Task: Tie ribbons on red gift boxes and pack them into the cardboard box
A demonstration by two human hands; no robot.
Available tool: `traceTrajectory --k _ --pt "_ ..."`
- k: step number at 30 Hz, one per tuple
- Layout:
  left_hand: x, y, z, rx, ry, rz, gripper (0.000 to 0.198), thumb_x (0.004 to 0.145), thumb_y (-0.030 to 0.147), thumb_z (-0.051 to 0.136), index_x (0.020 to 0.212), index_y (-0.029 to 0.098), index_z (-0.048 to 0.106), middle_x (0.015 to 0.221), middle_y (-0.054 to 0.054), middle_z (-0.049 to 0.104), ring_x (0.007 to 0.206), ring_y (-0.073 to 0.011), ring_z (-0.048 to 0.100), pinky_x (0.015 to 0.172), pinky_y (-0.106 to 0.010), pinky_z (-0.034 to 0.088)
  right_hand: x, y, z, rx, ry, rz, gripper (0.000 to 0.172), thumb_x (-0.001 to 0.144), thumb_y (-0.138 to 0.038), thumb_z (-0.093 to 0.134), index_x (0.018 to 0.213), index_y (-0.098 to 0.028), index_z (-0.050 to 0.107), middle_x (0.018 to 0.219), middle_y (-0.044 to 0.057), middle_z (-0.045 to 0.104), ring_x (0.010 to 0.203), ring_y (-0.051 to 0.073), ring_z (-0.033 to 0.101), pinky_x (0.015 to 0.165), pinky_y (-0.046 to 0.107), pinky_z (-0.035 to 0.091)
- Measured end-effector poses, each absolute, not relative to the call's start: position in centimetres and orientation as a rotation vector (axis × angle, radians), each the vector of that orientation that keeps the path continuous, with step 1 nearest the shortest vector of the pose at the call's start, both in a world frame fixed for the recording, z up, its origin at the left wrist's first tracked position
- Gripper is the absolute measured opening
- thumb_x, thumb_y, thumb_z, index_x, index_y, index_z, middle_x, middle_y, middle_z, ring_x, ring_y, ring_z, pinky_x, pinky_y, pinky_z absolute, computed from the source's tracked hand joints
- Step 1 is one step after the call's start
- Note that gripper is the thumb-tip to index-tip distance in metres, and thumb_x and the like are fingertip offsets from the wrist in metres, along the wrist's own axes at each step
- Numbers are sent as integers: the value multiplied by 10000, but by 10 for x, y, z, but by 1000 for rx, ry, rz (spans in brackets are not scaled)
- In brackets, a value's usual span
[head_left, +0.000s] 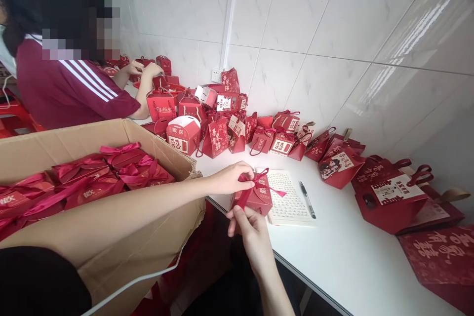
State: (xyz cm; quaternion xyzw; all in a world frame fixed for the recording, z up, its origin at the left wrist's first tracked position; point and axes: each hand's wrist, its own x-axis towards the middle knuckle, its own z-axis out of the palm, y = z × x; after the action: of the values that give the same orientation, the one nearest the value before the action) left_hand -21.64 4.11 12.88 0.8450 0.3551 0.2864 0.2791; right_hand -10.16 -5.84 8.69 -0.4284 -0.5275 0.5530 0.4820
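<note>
A small red gift box [263,203] with pale characters sits at the table's near edge, partly over an open notebook [291,202]. A dark red ribbon [274,189] is looped on its top. My left hand [239,177] reaches across from the left, its fingers pinching the ribbon at the box's top. My right hand [249,227] is just below, in front of the box, with thumb and fingers closed on a ribbon end. Part of the box's left side is hidden behind my hands.
At left stands a cardboard carton [163,150] holding several ribboned red boxes [87,177]. More red gift boxes [183,136] line the white table [344,237] along the tiled wall. A pen [307,200] lies by the notebook. A person in a maroon shirt [74,84] handles boxes at far left.
</note>
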Motion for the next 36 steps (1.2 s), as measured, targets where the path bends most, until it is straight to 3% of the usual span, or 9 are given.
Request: traceTrajectory --k 13,16,18,20,26,36 --pt "-218 46 130 2214 976 704 51 753 190 626 775 144 625 1058 -76 570 1022 -194 542 925 -325 394 -110 -67 91 -1090 -1528 1384 485 805 -605 474 673 -162 620 539 29 603 480 148 525 510 258 423" --pt "-218 48 130 2248 926 686 52 762 195 617 765 143 621 1010 -67 584 994 -190 546 902 -315 405 -75 -69 104 -1287 -1559 1045 500 803 -615 460 577 -180 560 542 33 584 476 148 500 493 260 394" --pt "-218 48 130 2245 924 672 66 762 207 615 761 141 618 1026 -74 575 994 -191 543 906 -316 400 -49 -63 112 -1458 -1366 654 483 807 -625 437 614 -195 542 580 33 570 537 168 508 523 269 392" --pt "-217 47 132 2228 941 664 72 761 216 611 758 144 615 1043 -75 567 1008 -197 537 914 -320 395 -29 -50 115 -1590 -1310 521 470 788 -647 444 678 -202 549 653 47 589 586 190 517 531 280 382" --pt "-217 43 137 2178 984 632 77 751 215 603 785 147 616 1089 -82 552 1033 -205 533 923 -318 392 -22 -23 101 -1555 -1410 891 541 741 -685 446 500 -213 339 458 -36 339 441 117 303 445 250 246" --pt "-217 43 136 2174 974 653 71 743 217 606 760 149 613 1077 -84 560 1028 -206 530 929 -310 383 -24 -54 100 -1436 -1785 879 462 839 -563 404 571 -189 452 531 -19 415 518 128 365 501 245 289"
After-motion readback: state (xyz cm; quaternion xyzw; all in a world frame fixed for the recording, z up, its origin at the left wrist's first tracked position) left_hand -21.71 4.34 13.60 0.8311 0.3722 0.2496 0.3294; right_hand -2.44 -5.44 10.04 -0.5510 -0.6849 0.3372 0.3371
